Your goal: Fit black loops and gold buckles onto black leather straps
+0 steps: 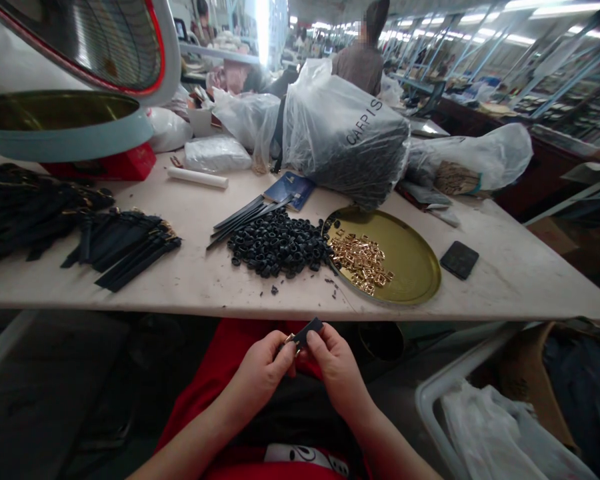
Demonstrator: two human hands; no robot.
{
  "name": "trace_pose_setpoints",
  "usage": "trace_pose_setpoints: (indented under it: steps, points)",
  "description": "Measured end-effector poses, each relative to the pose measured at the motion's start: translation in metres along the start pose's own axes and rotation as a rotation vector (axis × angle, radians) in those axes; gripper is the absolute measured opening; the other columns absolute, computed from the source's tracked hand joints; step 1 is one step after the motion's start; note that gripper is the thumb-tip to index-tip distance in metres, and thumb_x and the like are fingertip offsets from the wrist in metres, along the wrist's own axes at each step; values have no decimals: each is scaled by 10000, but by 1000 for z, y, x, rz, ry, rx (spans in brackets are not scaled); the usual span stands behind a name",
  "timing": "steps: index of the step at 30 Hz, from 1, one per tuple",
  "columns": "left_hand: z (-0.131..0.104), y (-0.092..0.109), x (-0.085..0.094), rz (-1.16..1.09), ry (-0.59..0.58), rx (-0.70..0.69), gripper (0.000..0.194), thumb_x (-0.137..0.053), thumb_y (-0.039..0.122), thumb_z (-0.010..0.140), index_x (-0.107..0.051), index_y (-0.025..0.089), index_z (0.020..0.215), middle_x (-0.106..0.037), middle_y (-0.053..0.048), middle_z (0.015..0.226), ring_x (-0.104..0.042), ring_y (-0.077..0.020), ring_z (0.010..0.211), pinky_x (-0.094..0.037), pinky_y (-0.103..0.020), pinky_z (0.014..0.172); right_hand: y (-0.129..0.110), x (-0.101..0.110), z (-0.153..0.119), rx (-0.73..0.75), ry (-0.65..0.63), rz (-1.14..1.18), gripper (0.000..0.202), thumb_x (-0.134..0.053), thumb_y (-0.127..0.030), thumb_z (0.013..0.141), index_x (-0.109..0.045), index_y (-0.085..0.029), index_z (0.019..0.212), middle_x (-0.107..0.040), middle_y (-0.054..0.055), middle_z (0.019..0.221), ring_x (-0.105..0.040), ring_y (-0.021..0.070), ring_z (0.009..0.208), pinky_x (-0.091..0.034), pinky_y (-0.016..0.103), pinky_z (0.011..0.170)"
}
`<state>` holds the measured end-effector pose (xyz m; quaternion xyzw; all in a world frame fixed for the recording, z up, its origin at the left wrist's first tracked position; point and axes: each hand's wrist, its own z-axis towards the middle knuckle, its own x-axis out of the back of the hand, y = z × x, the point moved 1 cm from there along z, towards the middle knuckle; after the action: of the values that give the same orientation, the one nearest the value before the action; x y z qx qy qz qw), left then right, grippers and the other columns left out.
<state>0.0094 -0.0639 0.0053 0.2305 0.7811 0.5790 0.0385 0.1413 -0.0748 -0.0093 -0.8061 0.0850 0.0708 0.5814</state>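
Pinched a black strap between left hand and right hand, held with both, low middle of frame

From here, the flat black leathery strap looks matt, the rectangular gold metal buckles glossy, the bulging clear plastic bag crinkled.

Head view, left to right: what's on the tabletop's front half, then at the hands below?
Tabletop: dark strap heap → fanned black straps → pile of black loops → gold-coloured pieces → dark flat rectangle.
Below: left hand → black strip → right hand.
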Motion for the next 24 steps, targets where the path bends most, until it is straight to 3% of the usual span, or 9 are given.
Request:
trace_pose_setpoints:
  steps: [3, 5, 10, 12, 15, 19, 20, 22, 24]
  points:
    - [1, -2, -2, 45, 20, 11, 283, -374, 393, 836, -451, 190, 655, -486, 34, 571, -441, -125, 547, -330, -222, 535, 3, 5, 0, 186, 83, -357, 121, -600, -299, 729, -541, -194, 718, -557, -10, 681, -510, 132, 630, -407, 244, 599]
    - [0, -2, -2, 124, 36, 18, 268, -372, 388, 836, -439, 196, 662, -478, 36, 582, -445, -129, 552, -320, -226, 531, 4, 9, 2, 214, 98, -468, 100, -605, -268, 720, -533, -199, 711, -546, -11, 677, -498, 134, 634, -395, 244, 600]
    - [10, -1, 4, 167, -84, 59, 267, -474, 440, 769, -449, 197, 661, -484, 42, 571, -443, -125, 537, -304, -214, 500, 3, 15, 13, -39, -96, -257, 147, -603, -264, 721, -474, -193, 722, -506, -46, 627, -472, 104, 575, -380, 218, 551]
    - [21, -5, 6, 96, -127, 105, 304, -497, 473, 737, -424, 200, 627, -450, 59, 510, -407, -110, 479, -285, -205, 458, 0, 15, 18, -40, -116, -234, 162, -618, -256, 709, -469, -191, 709, -489, -55, 618, -459, 95, 567, -371, 210, 547]
    - [40, -11, 9, 23, -92, 138, 323, -531, 475, 704, -395, 201, 599, -424, 73, 450, -375, -94, 423, -270, -196, 424, -12, 20, 26, 68, -146, -347, 103, -597, -248, 729, -513, -188, 731, -513, -40, 656, -474, 103, 606, -376, 212, 568]
    - [57, -10, 13, -51, -97, 98, 320, -526, 426, 740, -488, 186, 949, -523, 46, 591, -454, -110, 468, -347, -202, 449, -40, 45, 60, 157, -323, -539, 152, -520, -298, 793, -588, -191, 877, -592, 13, 790, -541, 144, 722, -416, 243, 644]
    - [59, -8, 13, -47, -124, 83, 350, -508, 418, 758, -483, 185, 1019, -530, 40, 616, -464, -112, 485, -362, -204, 465, -48, 55, 74, 194, -248, -602, 180, -492, -317, 808, -582, -186, 892, -595, 21, 794, -544, 147, 718, -420, 251, 651]
    - [63, -2, 14, -20, -147, 68, 329, -465, 413, 789, -518, 177, 1011, -512, 41, 599, -449, -106, 487, -361, -201, 474, -62, 76, 105, 327, 89, -850, 176, -467, -301, 819, -581, -171, 853, -588, 36, 786, -535, 155, 726, -410, 266, 678]
    - [67, 2, 14, -9, -120, 68, 297, -435, 417, 803, -545, 170, 924, -476, 51, 556, -413, -97, 464, -332, -193, 452, -69, 89, 132, 363, 223, -1118, 129, -484, -243, 797, -592, -172, 805, -592, 56, 843, -529, 173, 793, -390, 290, 743]
